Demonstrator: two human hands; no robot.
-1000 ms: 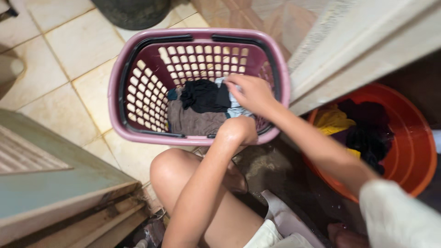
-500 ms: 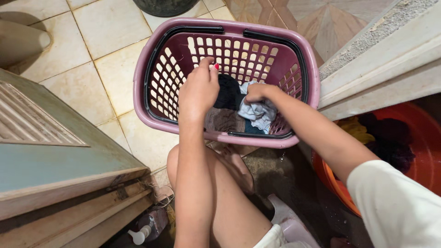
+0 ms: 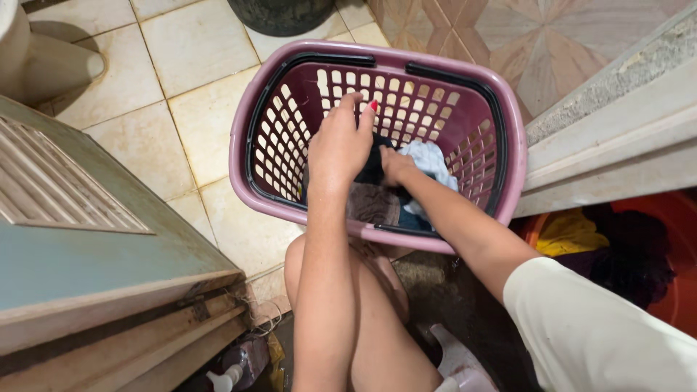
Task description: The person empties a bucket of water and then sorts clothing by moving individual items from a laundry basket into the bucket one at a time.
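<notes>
Your left hand (image 3: 340,145) hovers half-curled, holding nothing, over the pink slotted plastic laundry basket (image 3: 290,210); your right hand (image 3: 396,165) pinches the pale blue cloth (image 3: 430,158) to lift it off the dark garments (image 3: 372,170).

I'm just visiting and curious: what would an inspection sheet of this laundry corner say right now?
Surface: cream floor tiles, patterned tiles farther back.
Job's things: pink laundry basket holding a black garment, brown cloth and pale blue cloth.
Clutter: orange tub with yellow and dark clothes; pump bottle.
Grippers: left hand over the clothes; right hand down among them, grasp unclear.
Cables: nothing seen.
Surroundings: louvred door, stone step.
</notes>
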